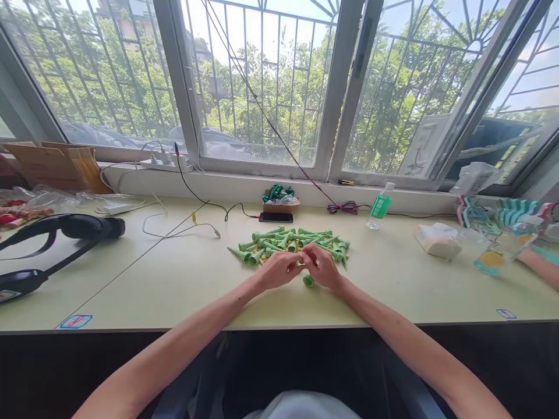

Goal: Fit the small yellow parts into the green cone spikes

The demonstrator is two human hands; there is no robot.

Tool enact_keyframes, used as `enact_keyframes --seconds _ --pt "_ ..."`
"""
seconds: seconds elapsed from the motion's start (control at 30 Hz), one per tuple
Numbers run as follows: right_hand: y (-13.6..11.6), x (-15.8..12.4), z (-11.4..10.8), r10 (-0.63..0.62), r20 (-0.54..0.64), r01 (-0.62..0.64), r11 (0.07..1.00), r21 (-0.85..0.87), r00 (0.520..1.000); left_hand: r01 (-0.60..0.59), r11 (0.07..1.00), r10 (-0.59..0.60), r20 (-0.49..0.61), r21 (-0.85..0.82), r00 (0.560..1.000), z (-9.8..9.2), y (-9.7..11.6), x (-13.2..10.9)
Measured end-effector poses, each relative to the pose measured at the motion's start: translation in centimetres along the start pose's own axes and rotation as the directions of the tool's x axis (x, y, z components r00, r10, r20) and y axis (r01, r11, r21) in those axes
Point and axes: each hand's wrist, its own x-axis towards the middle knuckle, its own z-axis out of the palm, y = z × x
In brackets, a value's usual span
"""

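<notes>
Head view: where are the hands, by the pile of green cones (293, 243)?

– At its near edge. The left hand (282, 270) and right hand (322, 267) meet there, fingertips almost touching.

– And the fingers?

– Narrow on both, thumb and forefinger drawn in. Something tiny and yellowish seems to show between them; I can't tell what it is, or which hand has it.

– The cones?

– Most lie jumbled in the pile, small tan pieces (261, 261) among them. One loose cone (308, 281) lies on the pile's near side, just beside the right hand, its round mouth in view.

– How would one handle?

– Light, I'd judge, thin-walled and fairly stiff, a bit slick, apt to roll. A hard squeeze might dent the rim; I'd hold the body just behind it, since the slim tip offers little grip.

– Anything close by?

– A phone (276, 217) behind the pile, and a bottle (381, 205) standing behind it, to the right.
</notes>
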Motion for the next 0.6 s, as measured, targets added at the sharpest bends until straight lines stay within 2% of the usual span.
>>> enact_keyframes --seconds 0.27,0.6 --pt "0.17 0.02 0.1 -0.071 -0.051 0.073 0.997 0.04 0.996 0.018 0.999 -0.016 -0.057 0.037 0.998 0.34 -0.75 0.15" --pt "0.12 0.14 -0.1 -0.067 -0.057 0.07 0.996 0.048 0.996 -0.026 1.0 0.026 -0.023 0.017 0.999 0.18 -0.65 0.16"
